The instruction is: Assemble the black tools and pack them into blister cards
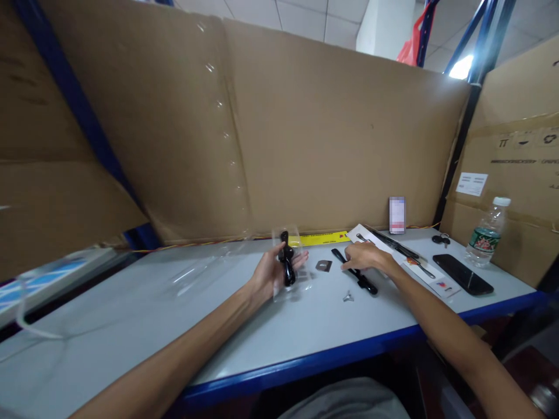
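My left hand [267, 269] holds up a clear plastic pack [279, 291] with a glossy black piece [289, 269] in it; the thumb lies over the pack and the other fingers stretch behind it. Over the table, my right hand [365, 256] has its fingers curled down on a long black plastic handle [367, 285], hiding its middle part. Between the hands lies a small flat metal plate [324, 266] with a hole. A small silvery wing-shaped screw [348, 297] rests nearer the front edge.
Right of my right hand are a printed card [442, 286], a dark packaged tool [395, 244], a black phone [463, 273], keys [441, 238] and a water bottle [484, 235]. Behind stand a yellow strip [324, 238], another phone [397, 215] and a cardboard wall [332, 139].
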The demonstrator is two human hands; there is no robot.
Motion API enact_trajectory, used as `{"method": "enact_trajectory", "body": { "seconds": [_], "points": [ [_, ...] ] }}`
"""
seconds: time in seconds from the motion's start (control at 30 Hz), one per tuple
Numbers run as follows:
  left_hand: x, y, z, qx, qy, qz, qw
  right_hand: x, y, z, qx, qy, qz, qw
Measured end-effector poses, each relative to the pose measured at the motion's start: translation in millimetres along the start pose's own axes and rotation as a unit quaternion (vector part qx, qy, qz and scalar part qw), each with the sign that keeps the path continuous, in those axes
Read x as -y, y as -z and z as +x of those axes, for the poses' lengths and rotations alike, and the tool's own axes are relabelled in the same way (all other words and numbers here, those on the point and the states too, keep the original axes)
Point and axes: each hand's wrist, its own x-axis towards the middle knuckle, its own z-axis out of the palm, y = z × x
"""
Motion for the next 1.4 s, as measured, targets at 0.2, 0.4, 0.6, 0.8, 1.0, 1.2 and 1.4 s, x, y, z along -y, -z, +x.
{"method": "enact_trajectory", "body": {
  "seconds": [0.2, 0.4, 0.6, 0.8, 1.0, 1.2, 1.4],
  "points": [
    [-1, -1.1, -1, -0.005, -0.009, 0.008, 1.0, -3, -5, 6, -0.026, 0.029, -0.035, 0.999],
    [-2, -3.5, -7, -0.008, -0.018, -0.002, 1.0, -1, -5, 4, -0.05, 0.025, -0.041, 0.998],
    [-2, 1.8, 1, 0.007, -0.005, -0.005, 1.0, 6, -12, 4, -0.104, -0.006, -0.036, 0.994],
    [-3, 3.2, 3, 0.007, -0.009, -0.012, 1.0, 0, -8, 7, -0.213, -0.041, -0.007, 0.976],
    [-3, -0.5, -2, 0.001, -0.017, -0.011, 1.0, 21, -19, 11, -0.209, 0.052, 0.045, 0.975],
    [-2, -2.3, -5, 0.005, -0.011, -0.026, 1.0, 44, -35, 15, -0.199, 0.101, 0.079, 0.972],
    [-1, -1.2, -2, 0.017, -0.015, -0.016, 1.0, 32, -33, 22, -0.155, 0.081, 0.15, 0.973]
  ]
}}
